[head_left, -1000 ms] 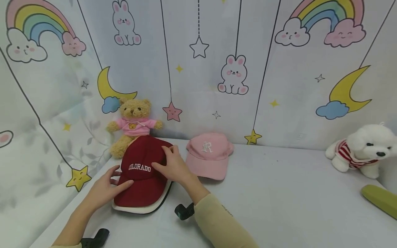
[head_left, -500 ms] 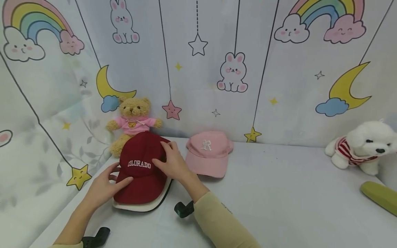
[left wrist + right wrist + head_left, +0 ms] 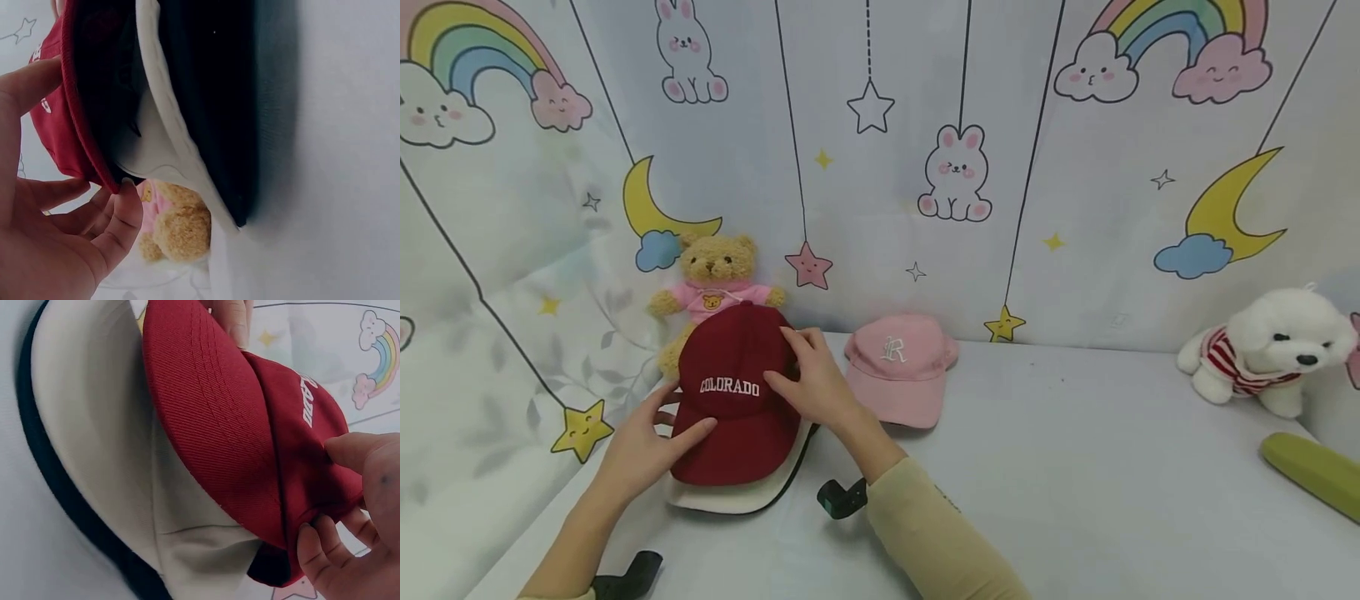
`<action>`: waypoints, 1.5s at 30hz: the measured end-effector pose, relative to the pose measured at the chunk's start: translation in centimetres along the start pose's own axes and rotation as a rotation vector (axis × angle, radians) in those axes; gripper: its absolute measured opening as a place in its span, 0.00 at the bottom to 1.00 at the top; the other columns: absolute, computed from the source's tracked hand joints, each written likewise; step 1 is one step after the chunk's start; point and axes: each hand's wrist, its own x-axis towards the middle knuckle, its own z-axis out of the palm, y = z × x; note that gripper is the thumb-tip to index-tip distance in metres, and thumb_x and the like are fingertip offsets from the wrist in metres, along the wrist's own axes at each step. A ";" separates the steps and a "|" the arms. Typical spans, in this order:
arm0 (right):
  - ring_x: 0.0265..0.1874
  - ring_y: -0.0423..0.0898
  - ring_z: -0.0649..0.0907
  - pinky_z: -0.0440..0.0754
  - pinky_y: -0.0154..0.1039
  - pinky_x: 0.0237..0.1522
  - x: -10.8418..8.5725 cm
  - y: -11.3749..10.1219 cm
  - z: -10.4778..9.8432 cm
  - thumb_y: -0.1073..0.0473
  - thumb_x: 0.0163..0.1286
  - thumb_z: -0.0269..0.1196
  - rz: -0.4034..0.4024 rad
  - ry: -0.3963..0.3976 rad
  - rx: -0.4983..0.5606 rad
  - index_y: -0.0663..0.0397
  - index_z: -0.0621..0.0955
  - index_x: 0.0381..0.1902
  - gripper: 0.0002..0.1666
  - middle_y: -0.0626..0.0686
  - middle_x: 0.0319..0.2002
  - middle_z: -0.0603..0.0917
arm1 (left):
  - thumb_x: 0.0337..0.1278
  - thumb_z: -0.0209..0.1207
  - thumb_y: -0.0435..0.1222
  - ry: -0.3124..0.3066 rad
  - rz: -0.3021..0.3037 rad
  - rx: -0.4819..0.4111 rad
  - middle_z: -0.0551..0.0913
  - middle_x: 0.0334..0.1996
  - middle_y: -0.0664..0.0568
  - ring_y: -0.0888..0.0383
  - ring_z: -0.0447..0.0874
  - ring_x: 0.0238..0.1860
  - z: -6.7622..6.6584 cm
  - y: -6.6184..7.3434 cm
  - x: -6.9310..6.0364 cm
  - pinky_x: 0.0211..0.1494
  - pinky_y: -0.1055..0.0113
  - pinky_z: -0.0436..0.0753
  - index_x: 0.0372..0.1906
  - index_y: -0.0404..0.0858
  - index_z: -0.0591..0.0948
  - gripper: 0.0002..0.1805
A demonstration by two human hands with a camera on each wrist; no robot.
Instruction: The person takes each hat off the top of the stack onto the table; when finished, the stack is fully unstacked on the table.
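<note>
A dark red cap (image 3: 733, 442) with white COLORADO lettering sits over a cream cap (image 3: 730, 498) that has a dark underside. My left hand (image 3: 638, 446) grips the red cap's left side, thumb on the front near the brim and fingers at the edge. With thumb and fingers, my right hand (image 3: 816, 383) pinches the right side of its crown. In the left wrist view a gap shows between the red brim (image 3: 78, 119) and the cream cap (image 3: 169, 94). The right wrist view shows the red cap (image 3: 219, 412) tilted above the cream one (image 3: 87, 412).
Behind the red cap sits a teddy bear (image 3: 718, 260) in a pink top. A pink cap (image 3: 895, 379) lies to the right of my right hand. Farther right are a white plush dog (image 3: 1262, 350) and a green object (image 3: 1311, 475) at the table's edge.
The red cap has risen slightly off the cream cap, both hands moving with it, and now covers more of the bear. The head view has shifted a little.
</note>
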 end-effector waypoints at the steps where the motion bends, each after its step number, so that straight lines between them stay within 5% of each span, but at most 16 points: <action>1: 0.48 0.45 0.75 0.77 0.31 0.49 0.1 -0.1 -0.1 0.55 0.72 0.65 -0.006 0.003 0.002 0.59 0.64 0.76 0.39 0.56 0.60 0.68 | 0.61 0.66 0.54 0.004 0.001 0.000 0.72 0.62 0.32 0.40 0.78 0.50 -0.1 0.2 0.0 0.34 0.60 0.81 0.75 0.31 0.60 0.48; 9: 0.49 0.45 0.76 0.77 0.32 0.51 0.4 -0.7 -1.7 0.55 0.73 0.65 -0.016 0.030 0.019 0.57 0.65 0.76 0.39 0.56 0.62 0.68 | 0.60 0.67 0.54 0.024 0.013 -0.016 0.70 0.63 0.33 0.40 0.75 0.52 -0.5 2.0 0.6 0.34 0.60 0.82 0.77 0.32 0.58 0.50; 24: 0.50 0.49 0.74 0.77 0.38 0.49 0.9 -1.0 -5.8 0.58 0.73 0.64 -0.044 0.060 0.061 0.57 0.63 0.77 0.39 0.56 0.64 0.65 | 0.58 0.70 0.48 0.117 0.163 -0.068 0.75 0.59 0.37 0.43 0.78 0.48 -0.1 5.4 2.6 0.37 0.55 0.85 0.75 0.37 0.64 0.44; 45: 0.47 0.52 0.76 0.81 0.45 0.47 -2.6 2.8 -13.8 0.61 0.72 0.64 -0.011 0.100 0.036 0.58 0.63 0.77 0.39 0.56 0.61 0.67 | 0.57 0.70 0.50 0.002 0.188 -0.158 0.73 0.63 0.40 0.45 0.76 0.52 5.5 11.0 5.2 0.43 0.54 0.85 0.76 0.33 0.61 0.48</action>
